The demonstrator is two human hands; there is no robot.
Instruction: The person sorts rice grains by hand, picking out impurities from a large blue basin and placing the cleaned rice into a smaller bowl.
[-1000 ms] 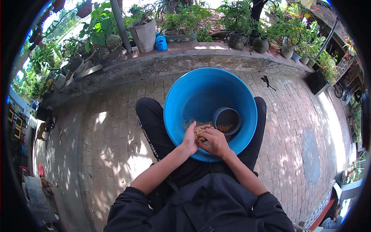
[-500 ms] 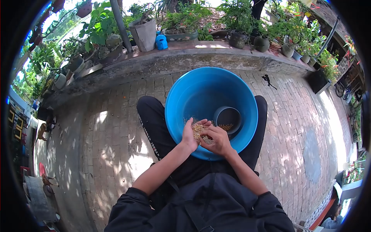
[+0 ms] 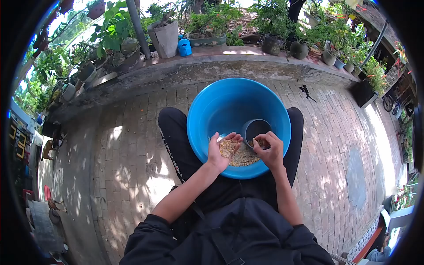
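Note:
My left hand (image 3: 216, 156) is cupped palm up over the near part of a blue plastic tub (image 3: 194, 139), holding a heap of yellowish grains (image 3: 226, 147). My right hand (image 3: 273, 153) is above the near right side of a grey round container (image 3: 250, 127) standing inside the tub. Its thumb and fingers are pinched together; whatever lies between them is too small to make out. More loose grains (image 3: 245, 158) cover the tub's bottom close to me. Some grains inside the container are partly hidden by my right fingers.
The tub sits between my legs on a brick-paved floor (image 3: 132, 145). Beyond it runs a low concrete ledge (image 3: 212, 73) with potted plants and a blue watering can (image 3: 184, 47). A brown dog (image 3: 47, 150) is at the far left, and a black item (image 3: 307, 93) lies on the bricks.
My right hand has moved from the grains in my left palm rightward to the grey container. The left hand stays cupped, its grains now more exposed. The tub has shifted slightly.

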